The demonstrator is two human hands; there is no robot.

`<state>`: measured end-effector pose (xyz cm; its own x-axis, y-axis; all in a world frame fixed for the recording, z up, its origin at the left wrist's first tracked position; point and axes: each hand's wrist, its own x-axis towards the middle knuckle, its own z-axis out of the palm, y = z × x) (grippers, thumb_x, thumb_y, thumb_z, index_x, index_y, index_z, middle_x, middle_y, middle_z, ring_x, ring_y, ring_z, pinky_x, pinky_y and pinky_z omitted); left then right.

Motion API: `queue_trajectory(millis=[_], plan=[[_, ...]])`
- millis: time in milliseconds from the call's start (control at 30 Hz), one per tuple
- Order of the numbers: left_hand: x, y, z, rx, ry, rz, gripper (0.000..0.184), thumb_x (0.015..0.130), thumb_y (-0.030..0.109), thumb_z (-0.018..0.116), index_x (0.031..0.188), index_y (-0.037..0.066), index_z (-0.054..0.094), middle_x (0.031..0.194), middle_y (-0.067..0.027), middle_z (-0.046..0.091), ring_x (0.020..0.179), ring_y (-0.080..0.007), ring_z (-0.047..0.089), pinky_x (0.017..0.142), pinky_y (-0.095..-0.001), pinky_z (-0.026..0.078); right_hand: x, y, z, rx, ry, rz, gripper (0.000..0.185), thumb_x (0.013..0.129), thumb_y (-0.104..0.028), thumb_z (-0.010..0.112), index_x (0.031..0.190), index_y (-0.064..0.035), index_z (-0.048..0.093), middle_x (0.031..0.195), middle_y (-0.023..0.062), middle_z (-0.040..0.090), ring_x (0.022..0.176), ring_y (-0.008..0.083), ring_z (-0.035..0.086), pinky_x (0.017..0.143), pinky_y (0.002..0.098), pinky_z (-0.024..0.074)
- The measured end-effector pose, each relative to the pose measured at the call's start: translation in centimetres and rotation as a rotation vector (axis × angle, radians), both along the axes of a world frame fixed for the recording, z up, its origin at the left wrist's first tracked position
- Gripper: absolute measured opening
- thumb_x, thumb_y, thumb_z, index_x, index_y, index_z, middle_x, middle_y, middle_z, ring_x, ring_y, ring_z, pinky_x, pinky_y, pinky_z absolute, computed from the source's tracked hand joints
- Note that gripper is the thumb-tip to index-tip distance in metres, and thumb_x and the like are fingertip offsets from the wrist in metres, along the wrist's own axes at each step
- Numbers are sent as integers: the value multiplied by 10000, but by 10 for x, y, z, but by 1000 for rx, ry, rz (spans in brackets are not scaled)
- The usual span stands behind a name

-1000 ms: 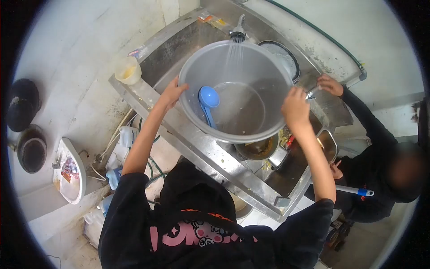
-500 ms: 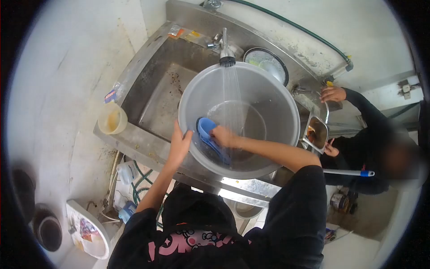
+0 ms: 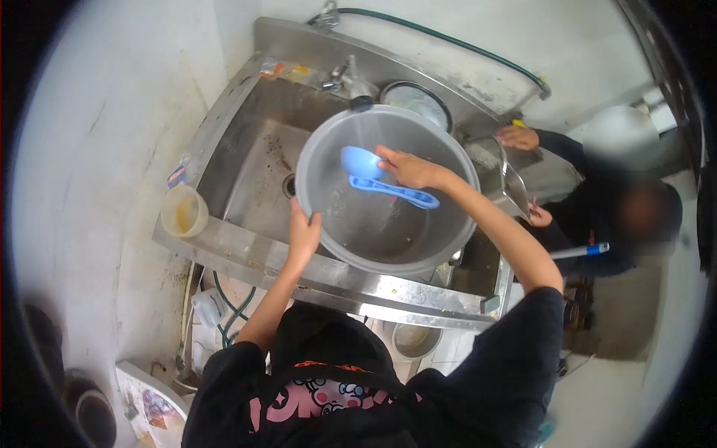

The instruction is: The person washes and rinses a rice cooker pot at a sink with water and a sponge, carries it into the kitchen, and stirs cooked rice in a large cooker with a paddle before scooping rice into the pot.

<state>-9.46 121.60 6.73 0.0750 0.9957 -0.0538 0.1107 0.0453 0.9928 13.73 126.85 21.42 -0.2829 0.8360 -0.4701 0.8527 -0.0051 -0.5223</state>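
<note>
- L hand: fingers narrowed on L rim of large round grey plastic tub, set over stainless-steel sink; prob. a steadying hold.
- R hand: fingers closed on bowl edge of long-handled blue plastic dipper, held inside tub; handle left free, prob. for closer control.
- Black-headed silver tap: aimed down into tub, prob. to keep spray inside, nr. dipper.

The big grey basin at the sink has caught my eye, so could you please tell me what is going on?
The person's left hand grips the rim of the grey basin, while the right hand holds a blue dipper over it. Water runs from the tap into the basin. On the right, a co-worker holds a metal pan.
</note>
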Motion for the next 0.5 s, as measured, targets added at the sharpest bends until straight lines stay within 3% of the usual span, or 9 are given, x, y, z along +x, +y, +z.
queue_trajectory(millis=[33, 100, 167, 200, 267, 300, 367, 500], plan=[[1, 0, -4, 18, 58, 9, 512, 752, 39, 475, 1203, -97, 273, 1137, -250, 447, 1074, -327, 444, 931, -346, 311, 0, -2, -1, -2, 75, -103, 259, 928, -271, 305, 1103, -89, 364, 968, 189, 504, 728, 292, 620, 710, 377, 461], [-3, 5, 2, -74, -75, -87, 558, 765, 62, 480, 1235, -112, 233, 1205, -257, 399, 1133, -317, 396, 966, -327, 269, 11, -3, -39, 380, -12, -173, 317, 880, -196, 409, 1160, -81, 314, 964, 242, 538, 832, 376, 572, 669, 433, 462], [-5, 6, -6, 9, 53, -111, 609, 782, 81, 474, 1269, -120, 170, 1252, -261, 358, 1170, -314, 361, 978, -313, 252, 2, -8, -35, 80, 191, -531, 273, 891, -173, 374, 1139, -81, 307, 984, 244, 523, 770, 384, 586, 544, 452, 490], [-1, 3, -1, 17, 52, -138, 609, 782, 81, 474, 1269, -120, 170, 1252, -261, 358, 1170, -314, 361, 978, -313, 252, -1, -12, -35, 90, 191, -558, 273, 891, -173, 374, 1139, -81, 307, 984, 244, 523, 770, 384, 586, 544, 452, 490], [-1, 1, 14, -139, -15, -67, 636, 791, 83, 466, 1291, -112, 126, 1289, -258, 317, 1191, -304, 340, 984, -309, 244, -10, -18, -36, -21, 577, -802, 259, 903, -180, 344, 1139, -92, 288, 1015, 248, 490, 687, 399, 584, 423, 450, 491], [2, -1, 20, -140, -10, -50, 641, 794, 83, 462, 1293, -114, 112, 1302, -255, 297, 1200, -301, 328, 987, -308, 238, -13, -18, -35, -8, 582, -810, 259, 903, -180, 344, 1139, -92, 288, 1015, 248, 490, 687, 399, 584, 423, 450, 491], [3, -1, 20, -133, 0, -54, 641, 792, 82, 462, 1292, -118, 113, 1305, -257, 291, 1204, -300, 323, 989, -307, 235, -19, -17, -38, -132, 826, -1026, 243, 928, -196, 284, 1151, -104, 254, 919, 222, 512, 584, 284, 606, 490, 367, 534], [0, 1, 13, -132, -61, -58, 642, 791, 79, 461, 1292, -118, 111, 1303, -264, 287, 1214, -299, 308, 995, -305, 223, -13, 1, -51, -65, 591, -943, 338, 914, -229, 350, 1171, -50, 224, 846, 192, 536, 579, 276, 607, 463, 355, 511]])
